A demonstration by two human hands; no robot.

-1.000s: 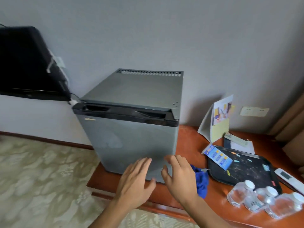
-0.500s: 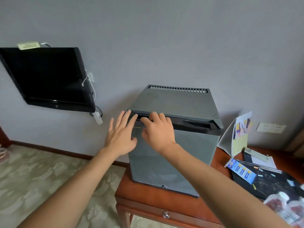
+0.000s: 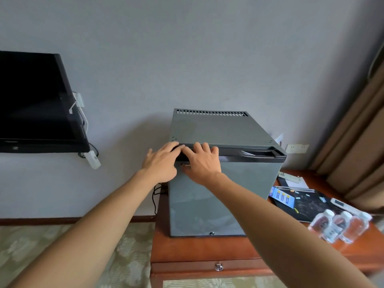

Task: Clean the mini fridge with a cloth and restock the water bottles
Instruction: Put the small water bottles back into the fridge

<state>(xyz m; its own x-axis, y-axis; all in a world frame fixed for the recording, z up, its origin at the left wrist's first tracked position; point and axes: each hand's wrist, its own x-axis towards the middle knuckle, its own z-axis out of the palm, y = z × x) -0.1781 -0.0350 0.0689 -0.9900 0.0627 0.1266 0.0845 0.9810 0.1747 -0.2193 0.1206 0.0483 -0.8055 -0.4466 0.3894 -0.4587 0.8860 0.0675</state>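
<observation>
Now both hands sit at the left end of the mini fridge (image 3: 220,196) door's black top trim, having risen from the door's lower edge a second ago. Left hand (image 3: 161,163): fingers extended, lying flat over the trim's corner, gripping nothing. Right hand (image 3: 200,162): fingers curled over the trim, apparently hooked into the handle recess. The fridge stands at the table's (image 3: 199,250) back left corner, door closed. Water bottles (image 3: 338,225) lie grouped near the table's right edge, just in front of the black tray (image 3: 305,206); the cloth is not in view. Judgement: with the hands moved up to the handle, opening the door is the step in hand; wiping and restocking have not begun
</observation>
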